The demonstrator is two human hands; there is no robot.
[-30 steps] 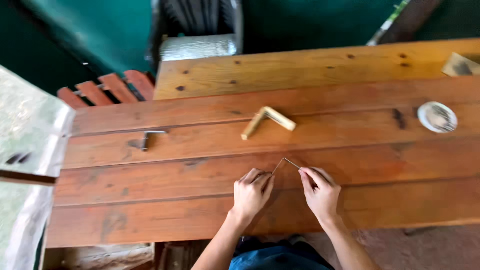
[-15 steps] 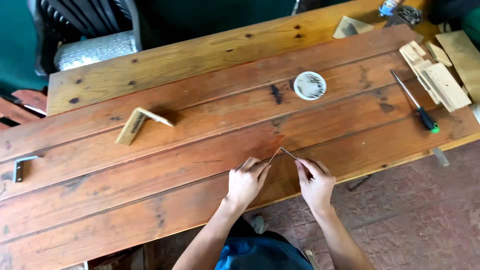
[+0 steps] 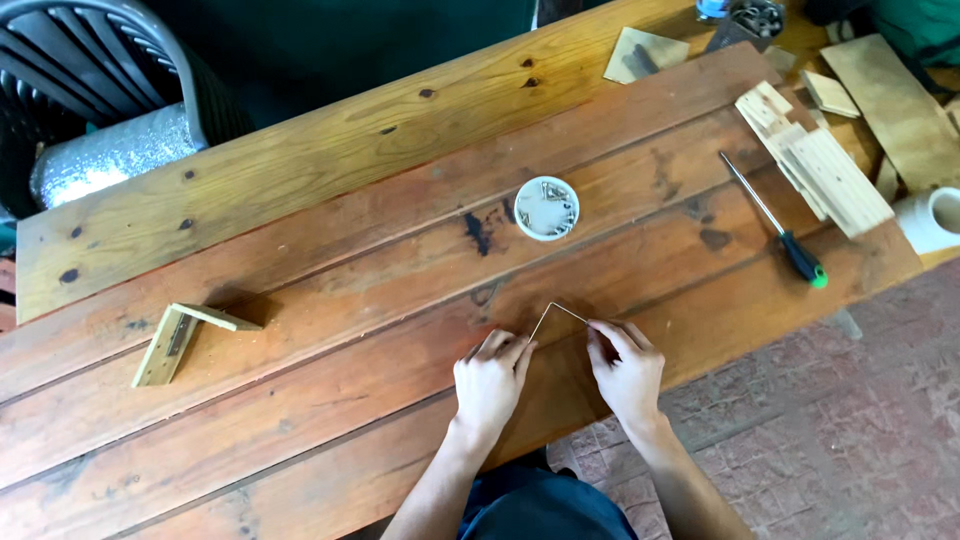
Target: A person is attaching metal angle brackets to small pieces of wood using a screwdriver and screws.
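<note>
Both my hands rest on the near part of a wooden plank table (image 3: 330, 260). Between them is a thin bent metal wire (image 3: 552, 312), shaped like an upside-down V with its corner pointing away from me. My left hand (image 3: 490, 380) pinches the wire's left leg with its fingertips. My right hand (image 3: 626, 370) pinches the right leg. A small white round dish (image 3: 546, 208) with several small metal pieces sits on the table beyond the wire.
A wooden L-shaped corner piece (image 3: 180, 338) lies at the left. A green-handled screwdriver (image 3: 776, 224) and stacked wood slats (image 3: 812, 160) lie at the right, by a white cup (image 3: 932, 218). A dark chair (image 3: 90, 90) stands beyond the table's far left. Brick floor shows at the right.
The view has swung to the right, bringing the screwdriver and wood slats into sight. My hands keep hold of the wire in the same pose.
</note>
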